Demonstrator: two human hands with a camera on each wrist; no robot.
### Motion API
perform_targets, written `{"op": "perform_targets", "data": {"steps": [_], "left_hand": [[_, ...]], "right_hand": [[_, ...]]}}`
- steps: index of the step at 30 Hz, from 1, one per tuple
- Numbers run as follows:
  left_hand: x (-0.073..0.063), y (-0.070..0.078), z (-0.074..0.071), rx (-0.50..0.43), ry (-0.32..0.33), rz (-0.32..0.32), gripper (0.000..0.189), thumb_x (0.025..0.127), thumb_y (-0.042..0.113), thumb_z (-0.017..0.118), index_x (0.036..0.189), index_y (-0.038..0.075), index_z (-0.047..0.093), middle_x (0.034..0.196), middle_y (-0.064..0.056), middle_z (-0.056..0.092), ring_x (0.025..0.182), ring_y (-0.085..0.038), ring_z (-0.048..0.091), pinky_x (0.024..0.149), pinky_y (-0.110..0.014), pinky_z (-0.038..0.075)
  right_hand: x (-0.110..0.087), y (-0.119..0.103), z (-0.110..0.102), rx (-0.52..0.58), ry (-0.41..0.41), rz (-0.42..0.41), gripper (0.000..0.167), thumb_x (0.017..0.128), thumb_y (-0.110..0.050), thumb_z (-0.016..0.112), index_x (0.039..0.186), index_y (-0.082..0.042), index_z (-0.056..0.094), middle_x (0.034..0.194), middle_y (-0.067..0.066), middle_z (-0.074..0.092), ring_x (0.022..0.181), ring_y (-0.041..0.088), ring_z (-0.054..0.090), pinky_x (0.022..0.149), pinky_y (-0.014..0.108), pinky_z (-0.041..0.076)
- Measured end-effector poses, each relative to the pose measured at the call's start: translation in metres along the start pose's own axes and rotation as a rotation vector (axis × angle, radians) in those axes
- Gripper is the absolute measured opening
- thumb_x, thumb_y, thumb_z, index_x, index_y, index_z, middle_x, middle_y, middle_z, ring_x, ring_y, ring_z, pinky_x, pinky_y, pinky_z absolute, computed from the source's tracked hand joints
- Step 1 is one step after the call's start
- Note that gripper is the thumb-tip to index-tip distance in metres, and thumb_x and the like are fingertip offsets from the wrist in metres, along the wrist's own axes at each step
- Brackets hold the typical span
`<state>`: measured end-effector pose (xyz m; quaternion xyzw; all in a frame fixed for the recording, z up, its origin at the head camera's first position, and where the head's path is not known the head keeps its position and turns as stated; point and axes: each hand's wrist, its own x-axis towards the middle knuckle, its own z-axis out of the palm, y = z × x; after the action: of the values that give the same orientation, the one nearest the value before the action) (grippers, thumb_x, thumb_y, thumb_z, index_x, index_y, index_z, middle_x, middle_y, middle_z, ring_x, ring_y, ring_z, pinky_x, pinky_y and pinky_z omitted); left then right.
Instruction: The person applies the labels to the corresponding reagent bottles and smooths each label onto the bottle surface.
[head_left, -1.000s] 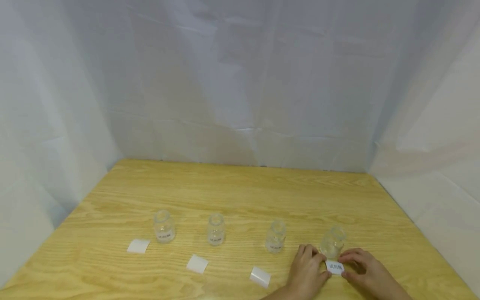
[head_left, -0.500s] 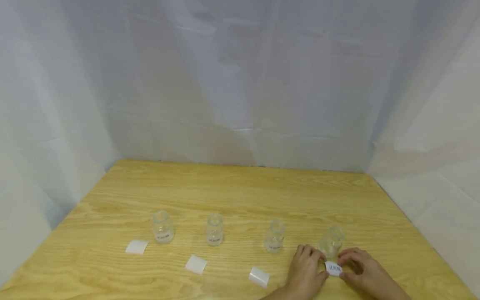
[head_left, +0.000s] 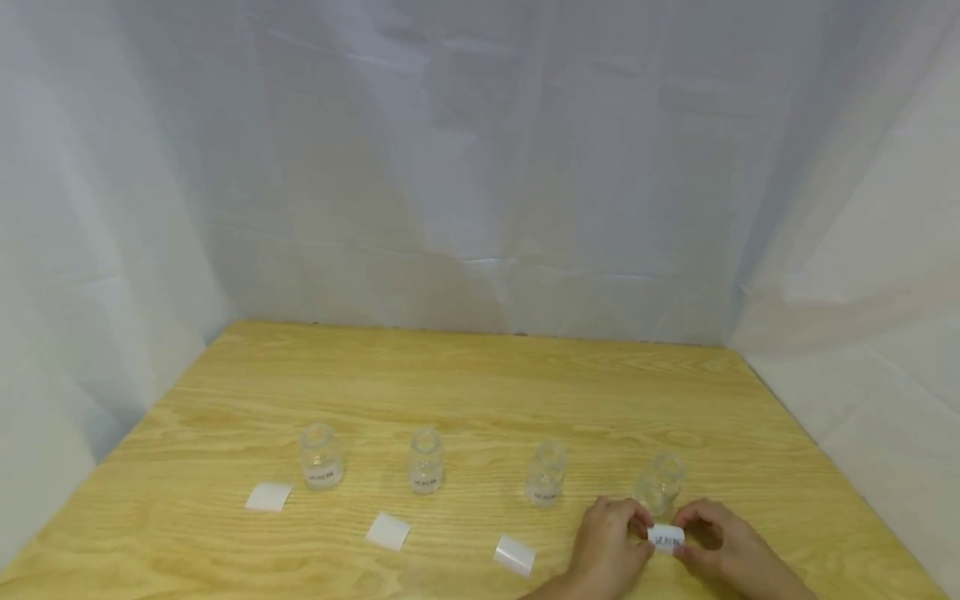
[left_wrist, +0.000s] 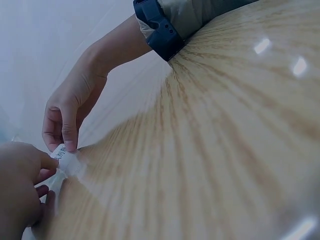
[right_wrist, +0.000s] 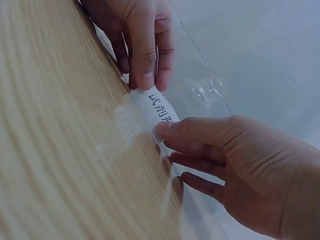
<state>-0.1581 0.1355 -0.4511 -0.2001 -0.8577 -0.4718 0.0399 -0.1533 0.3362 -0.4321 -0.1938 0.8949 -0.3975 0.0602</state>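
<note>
A small white label with dark handwriting is held by its two ends between my hands. My left hand pinches its left end, and my right hand pinches the right end between thumb and finger. In the right wrist view the label bows outward, close over the table. Just behind it stands a clear glass bottle, its lower front partly covered by the fingers. Three similar bottles stand to the left, the nearest bottle bearing a written label low on its front.
The other two labelled bottles, a middle bottle and a leftmost bottle, share the row. In front lie three white paper pieces: a left piece, a middle piece and a right piece. White sheeting surrounds the wooden table.
The label goes from nearly flat to bowed between my fingers, its ends drawn slightly closer together. Both hands keep their pinch on it. The head view shifts slightly; bottles and paper pieces stay put.
</note>
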Motion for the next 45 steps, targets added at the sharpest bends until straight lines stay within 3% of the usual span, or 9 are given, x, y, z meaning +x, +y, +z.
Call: {"op": "perform_targets", "data": {"steps": [4, 8, 10, 20, 25, 30, 35, 41, 45], "left_hand": [[0.0, 0.001, 0.0, -0.131, 0.026, -0.055, 0.019, 0.073, 0.006, 0.076, 0.081, 0.02, 0.066, 0.072, 0.02, 0.049, 0.076, 0.002, 0.041, 0.066, -0.018, 0.038], [0.0, 0.0, -0.002, -0.194, 0.079, -0.034, 0.02, 0.071, 0.001, 0.075, 0.079, 0.017, 0.065, 0.069, 0.018, 0.052, 0.07, 0.002, 0.042, 0.064, -0.016, 0.037], [-0.001, -0.001, -0.003, -0.238, 0.09, -0.027, 0.021, 0.071, -0.001, 0.074, 0.079, 0.015, 0.064, 0.069, 0.016, 0.054, 0.069, 0.002, 0.045, 0.064, -0.017, 0.039], [-0.003, -0.006, -0.016, -0.451, 0.023, -0.03, 0.007, 0.08, 0.002, 0.068, 0.082, 0.009, 0.067, 0.071, 0.013, 0.059, 0.068, 0.002, 0.053, 0.064, -0.017, 0.045], [-0.007, -0.008, -0.025, -0.512, -0.039, -0.073, 0.002, 0.083, 0.008, 0.066, 0.084, 0.009, 0.067, 0.077, 0.013, 0.061, 0.076, 0.0, 0.056, 0.069, -0.019, 0.046], [-0.009, -0.011, -0.03, -0.54, -0.085, -0.12, 0.005, 0.083, 0.012, 0.066, 0.083, 0.008, 0.067, 0.076, 0.01, 0.063, 0.074, -0.002, 0.057, 0.065, -0.019, 0.046], [-0.01, -0.011, -0.032, -0.582, -0.012, -0.145, 0.005, 0.08, 0.008, 0.066, 0.08, 0.004, 0.065, 0.07, 0.008, 0.062, 0.066, 0.0, 0.055, 0.06, -0.018, 0.045], [-0.008, -0.011, -0.033, -0.612, 0.101, -0.193, 0.003, 0.075, 0.003, 0.065, 0.076, 0.002, 0.062, 0.062, 0.007, 0.058, 0.057, -0.001, 0.051, 0.054, -0.016, 0.043], [-0.008, -0.012, -0.034, -0.599, 0.088, -0.175, 0.004, 0.077, 0.004, 0.066, 0.076, 0.002, 0.062, 0.067, 0.007, 0.059, 0.062, -0.001, 0.052, 0.058, -0.017, 0.045]], "right_hand": [[0.001, -0.001, 0.0, 0.039, -0.016, 0.04, 0.017, 0.088, -0.02, 0.063, 0.099, -0.007, 0.057, 0.103, 0.004, 0.057, 0.101, 0.004, 0.049, 0.083, 0.039, 0.045], [0.002, 0.0, 0.003, 0.04, 0.016, -0.064, 0.007, 0.09, -0.011, 0.06, 0.096, -0.007, 0.058, 0.092, -0.002, 0.06, 0.087, 0.006, 0.056, 0.071, 0.023, 0.047], [0.003, -0.002, 0.004, 0.076, 0.02, -0.113, 0.005, 0.09, -0.005, 0.057, 0.094, -0.005, 0.058, 0.089, -0.002, 0.06, 0.082, 0.007, 0.057, 0.068, 0.023, 0.047], [0.007, -0.008, 0.01, 0.228, 0.038, -0.293, 0.015, 0.085, 0.013, 0.054, 0.094, 0.001, 0.057, 0.087, 0.001, 0.06, 0.075, 0.01, 0.058, 0.062, 0.024, 0.049], [0.008, -0.009, 0.012, 0.216, 0.04, -0.286, 0.016, 0.087, 0.011, 0.053, 0.097, -0.001, 0.057, 0.09, -0.001, 0.06, 0.077, 0.011, 0.058, 0.064, 0.025, 0.049], [0.01, -0.013, 0.015, 0.193, 0.049, -0.256, 0.015, 0.089, 0.006, 0.054, 0.099, -0.003, 0.058, 0.092, -0.002, 0.06, 0.078, 0.011, 0.058, 0.066, 0.025, 0.049], [0.01, -0.019, 0.019, 0.191, 0.093, -0.209, 0.011, 0.09, 0.002, 0.055, 0.099, -0.003, 0.057, 0.091, -0.002, 0.06, 0.077, 0.012, 0.058, 0.066, 0.026, 0.049], [0.009, -0.025, 0.022, 0.164, 0.238, -0.211, 0.009, 0.087, 0.005, 0.057, 0.095, 0.002, 0.058, 0.081, 0.005, 0.061, 0.07, 0.016, 0.059, 0.063, 0.026, 0.05], [0.01, -0.027, 0.023, 0.22, 0.184, -0.209, 0.009, 0.089, 0.005, 0.054, 0.097, 0.001, 0.058, 0.081, 0.01, 0.061, 0.072, 0.018, 0.059, 0.066, 0.027, 0.049]]}}
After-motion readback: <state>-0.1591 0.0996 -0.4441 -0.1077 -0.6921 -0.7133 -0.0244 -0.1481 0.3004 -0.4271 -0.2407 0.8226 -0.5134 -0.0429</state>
